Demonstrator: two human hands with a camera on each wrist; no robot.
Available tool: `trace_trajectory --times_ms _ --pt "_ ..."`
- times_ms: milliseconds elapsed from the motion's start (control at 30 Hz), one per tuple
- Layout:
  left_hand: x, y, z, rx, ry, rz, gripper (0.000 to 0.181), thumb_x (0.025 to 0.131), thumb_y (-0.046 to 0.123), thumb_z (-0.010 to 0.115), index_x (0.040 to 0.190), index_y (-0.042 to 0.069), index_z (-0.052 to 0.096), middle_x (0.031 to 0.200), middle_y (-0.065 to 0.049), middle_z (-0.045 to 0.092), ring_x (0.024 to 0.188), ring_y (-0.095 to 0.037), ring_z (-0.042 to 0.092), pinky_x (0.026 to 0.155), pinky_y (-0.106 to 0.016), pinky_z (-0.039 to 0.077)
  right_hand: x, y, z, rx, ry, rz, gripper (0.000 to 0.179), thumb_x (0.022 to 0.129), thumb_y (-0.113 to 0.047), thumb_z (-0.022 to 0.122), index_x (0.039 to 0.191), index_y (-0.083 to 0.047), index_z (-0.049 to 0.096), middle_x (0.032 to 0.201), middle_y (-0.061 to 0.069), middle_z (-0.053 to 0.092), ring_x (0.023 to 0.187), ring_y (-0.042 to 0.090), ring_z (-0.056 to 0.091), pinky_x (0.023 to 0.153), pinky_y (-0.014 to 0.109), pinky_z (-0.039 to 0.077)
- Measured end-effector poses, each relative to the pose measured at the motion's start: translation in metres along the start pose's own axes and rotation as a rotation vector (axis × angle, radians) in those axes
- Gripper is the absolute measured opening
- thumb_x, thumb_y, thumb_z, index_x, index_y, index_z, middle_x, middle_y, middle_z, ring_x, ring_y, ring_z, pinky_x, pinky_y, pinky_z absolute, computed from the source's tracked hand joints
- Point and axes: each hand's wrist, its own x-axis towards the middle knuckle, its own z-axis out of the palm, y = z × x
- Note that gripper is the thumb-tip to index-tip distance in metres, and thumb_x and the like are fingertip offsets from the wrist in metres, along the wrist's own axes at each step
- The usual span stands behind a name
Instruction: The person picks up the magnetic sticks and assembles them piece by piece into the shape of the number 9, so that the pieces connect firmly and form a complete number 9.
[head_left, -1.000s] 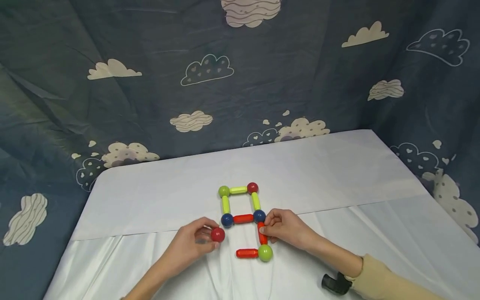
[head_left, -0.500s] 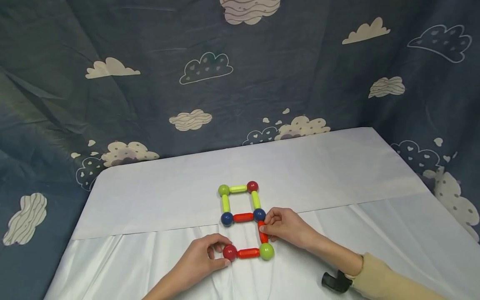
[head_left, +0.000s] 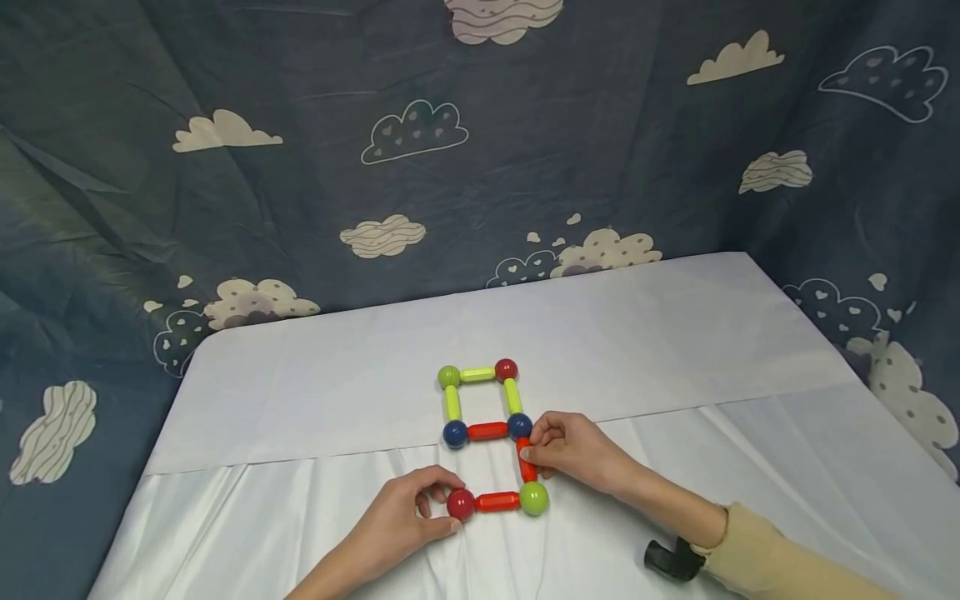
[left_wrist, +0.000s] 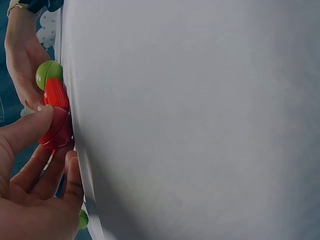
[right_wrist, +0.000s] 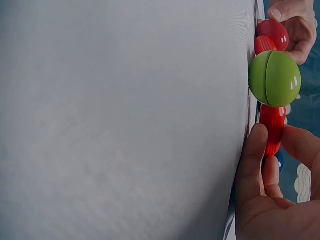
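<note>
My left hand (head_left: 405, 517) pinches a red ball (head_left: 461, 505) between thumb and fingers. The ball touches the left end of a lying red rod (head_left: 498, 502), whose right end meets a green ball (head_left: 534, 498). From that ball another red rod (head_left: 527, 461) runs up to a blue ball (head_left: 520, 426), and my right hand (head_left: 577, 450) pinches this rod. In the right wrist view, thumb and fingers sit on both sides of the red rod (right_wrist: 272, 125). Farther back, yellow-green rods (head_left: 453, 403), a red rod (head_left: 487, 431) and balls form a closed square.
A white cloth covers the table (head_left: 300, 392). Behind it hangs a dark blue curtain (head_left: 315, 192) with cloud prints. A black object (head_left: 673, 560) is by the right sleeve (head_left: 772, 554).
My left hand has brought the red ball down and right, from apart to against the free end of the lower red rod. My right hand keeps its hold on the other rod.
</note>
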Motion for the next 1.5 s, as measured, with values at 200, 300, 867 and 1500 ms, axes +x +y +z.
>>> trace_trajectory --times_ms 200,300,867,1500 --pt "0.001 0.000 0.000 -0.020 0.000 0.012 0.034 0.078 0.017 0.084 0.107 0.026 0.069 0.089 0.005 0.058 0.069 -0.012 0.051 0.058 -0.024 0.043 -0.002 -0.002 -0.002 -0.020 0.012 0.012 0.020 0.089 -0.013 0.072 0.096 0.000 0.059 0.077 0.008 0.063 0.068 0.023 0.063 0.065 0.029 0.055" --pt "0.000 0.000 0.000 -0.030 -0.001 0.017 0.034 0.078 0.018 0.084 0.107 0.026 0.069 0.089 0.005 0.058 0.069 -0.012 0.051 0.059 -0.024 0.042 -0.007 -0.007 -0.003 -0.119 0.060 -0.002 0.015 0.088 -0.012 0.070 0.097 -0.004 0.062 0.078 0.004 0.064 0.069 0.020 0.062 0.065 0.028 0.053" --pt "-0.001 -0.001 0.001 -0.031 0.005 0.019 0.033 0.079 0.020 0.084 0.107 0.026 0.068 0.090 0.006 0.058 0.074 -0.013 0.051 0.061 -0.025 0.043 -0.025 -0.025 0.032 -0.879 -0.069 -0.561 0.023 0.083 -0.025 0.080 0.104 -0.019 0.074 0.095 -0.014 0.066 0.097 0.008 0.053 0.099 0.036 0.042" --pt "-0.004 0.001 0.001 -0.008 -0.001 0.010 0.033 0.078 0.020 0.084 0.106 0.027 0.068 0.091 0.006 0.058 0.077 -0.015 0.051 0.065 -0.026 0.043 -0.024 -0.021 0.032 -0.762 -0.140 -0.448 0.020 0.085 -0.022 0.078 0.104 -0.022 0.074 0.091 -0.020 0.062 0.093 0.005 0.050 0.089 0.032 0.045"
